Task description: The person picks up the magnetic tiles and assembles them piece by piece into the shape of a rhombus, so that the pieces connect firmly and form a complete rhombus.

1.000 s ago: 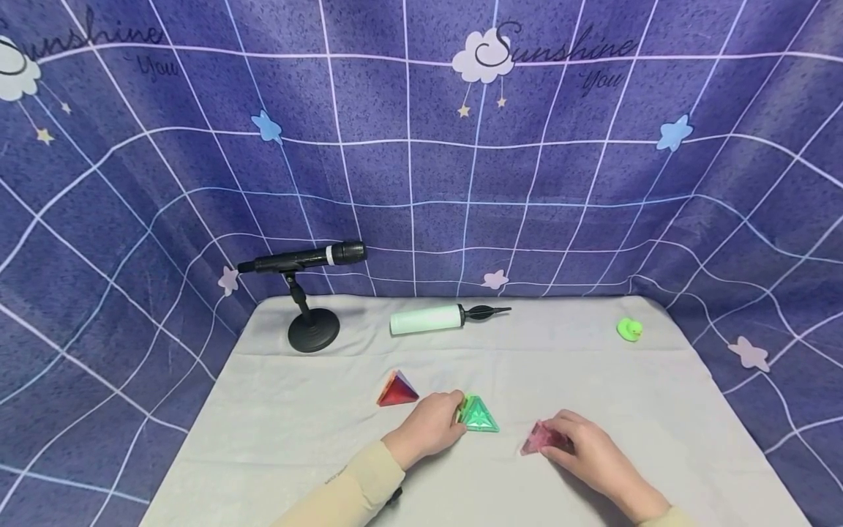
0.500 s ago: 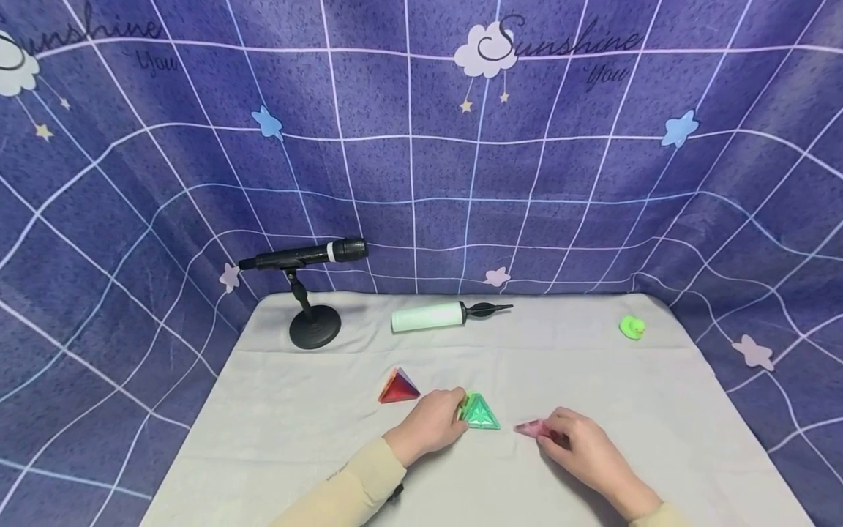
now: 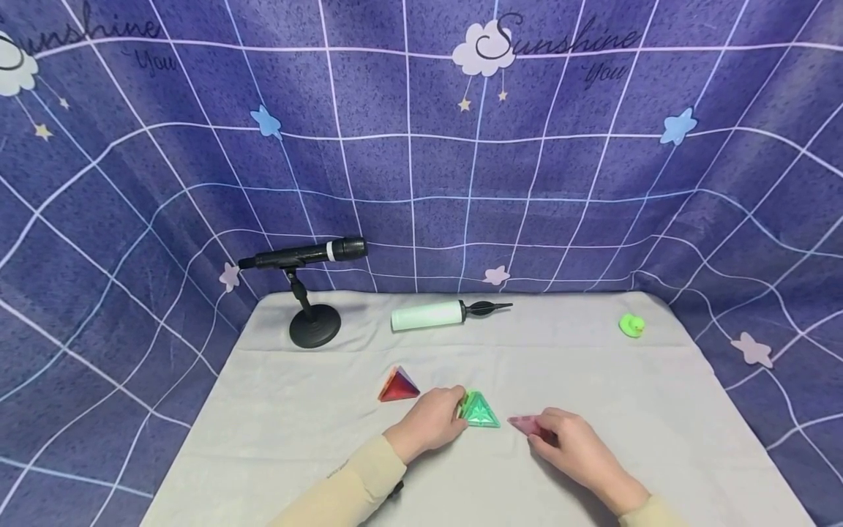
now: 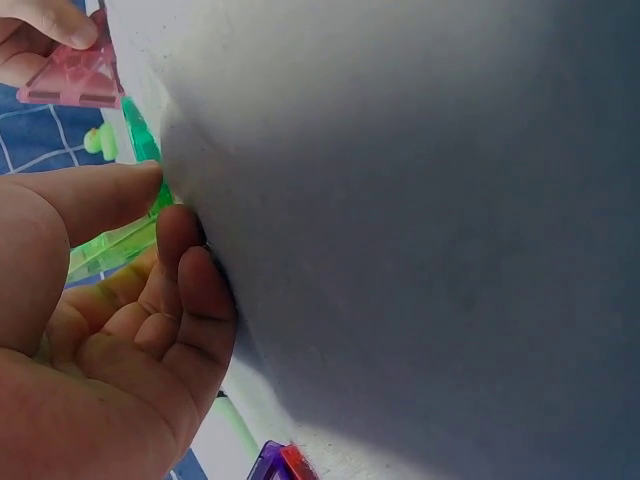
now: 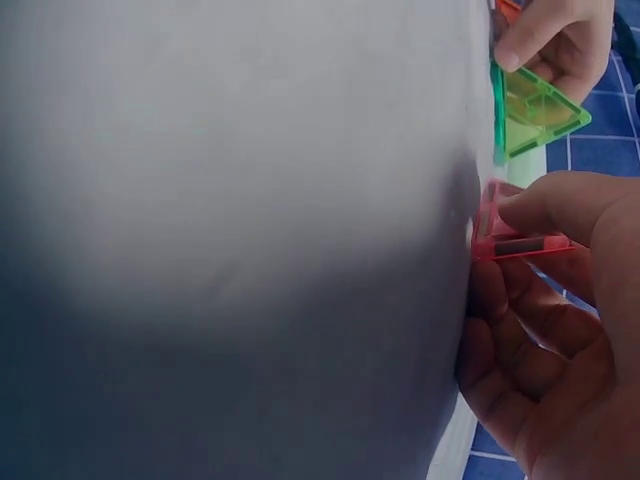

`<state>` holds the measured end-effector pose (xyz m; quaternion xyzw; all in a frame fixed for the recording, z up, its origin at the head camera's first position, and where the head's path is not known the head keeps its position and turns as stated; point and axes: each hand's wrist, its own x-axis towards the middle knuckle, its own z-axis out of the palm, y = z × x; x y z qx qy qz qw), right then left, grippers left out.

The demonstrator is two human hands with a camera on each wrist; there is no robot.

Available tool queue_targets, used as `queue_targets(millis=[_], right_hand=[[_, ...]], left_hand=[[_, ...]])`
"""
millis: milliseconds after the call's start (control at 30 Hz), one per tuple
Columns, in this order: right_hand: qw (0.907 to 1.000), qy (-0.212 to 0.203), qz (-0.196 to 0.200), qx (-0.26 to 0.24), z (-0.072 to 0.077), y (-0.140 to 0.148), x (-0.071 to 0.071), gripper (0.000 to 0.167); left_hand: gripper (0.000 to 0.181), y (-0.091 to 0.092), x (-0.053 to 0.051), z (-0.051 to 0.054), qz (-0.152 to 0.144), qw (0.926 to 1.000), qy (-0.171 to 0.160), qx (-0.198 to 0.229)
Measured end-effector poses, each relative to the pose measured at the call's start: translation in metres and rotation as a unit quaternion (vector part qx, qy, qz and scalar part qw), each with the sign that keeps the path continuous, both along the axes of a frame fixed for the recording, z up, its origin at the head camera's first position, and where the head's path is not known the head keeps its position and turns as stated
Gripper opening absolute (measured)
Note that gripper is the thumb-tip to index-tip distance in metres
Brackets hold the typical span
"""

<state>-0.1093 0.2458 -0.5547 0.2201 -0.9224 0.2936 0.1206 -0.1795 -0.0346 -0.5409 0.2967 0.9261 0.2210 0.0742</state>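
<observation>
In the head view my left hand [image 3: 431, 421] pinches a yellow-green triangular magnetic tile [image 5: 545, 118], which stands up off the cloth. Right against it is a darker green triangular magnetic tile [image 3: 482, 412]. My right hand [image 3: 579, 448] holds a pink triangular magnetic tile [image 3: 522, 423] between thumb and fingers, a small gap to the right of the green one. The right wrist view shows the thumb on the face of this pink tile, its lower part hidden by the fingers. Left of my left hand sits a small pyramid of red, orange and purple tiles [image 3: 399, 386].
A black microphone [image 3: 303, 255] on a round-based stand [image 3: 315, 326] is at the back left. Behind the tiles lies a pale green hand pump [image 3: 428, 315] with a black nozzle. A green toy duck [image 3: 631, 326] sits back right. Blue patterned curtain [image 3: 435, 168] surrounds the white-clothed table [image 3: 296, 424].
My right hand has brought the pink tile leftward toward the green tile and turned it to a flatter slant. The left hand stays in place with the yellow-green tile.
</observation>
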Motion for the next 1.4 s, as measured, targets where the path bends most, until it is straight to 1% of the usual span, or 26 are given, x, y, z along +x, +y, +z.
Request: queue_targets(millis=[133,367,600,867,967,1200,1400], right_hand=[[1.0000,-0.003,-0.003,0.005,0.001,-0.006,-0.003,0.039],[0.9987,-0.041,-0.021,0.022,0.004,-0.018,-0.010,0.036],[0.9955,-0.074,-0.054,0.026,0.006,-0.029,-0.017,0.038],[0.9923,-0.096,-0.070,0.037,0.005,-0.038,-0.021,0.036],[0.9920,-0.097,-0.070,0.040,0.005,-0.041,-0.023,0.037],[0.9938,-0.084,-0.061,0.038,0.008,-0.045,-0.025,0.037],[0.9935,-0.090,-0.058,0.040,0.006,-0.049,-0.029,0.034]], left_hand=[[0.023,0.000,-0.001,0.001,0.000,1.0000,0.002,0.002],[0.025,0.000,-0.001,0.000,0.000,1.0000,0.000,0.000],[0.024,0.000,-0.003,-0.002,-0.003,1.0000,0.007,0.006],[0.026,0.000,-0.002,-0.002,-0.001,1.0000,0.005,0.003],[0.026,-0.001,-0.001,-0.002,0.000,1.0000,0.005,0.002],[0.026,-0.001,-0.002,-0.001,0.000,1.0000,0.005,0.005],[0.026,-0.001,-0.001,-0.002,-0.001,0.9999,0.007,0.010]])
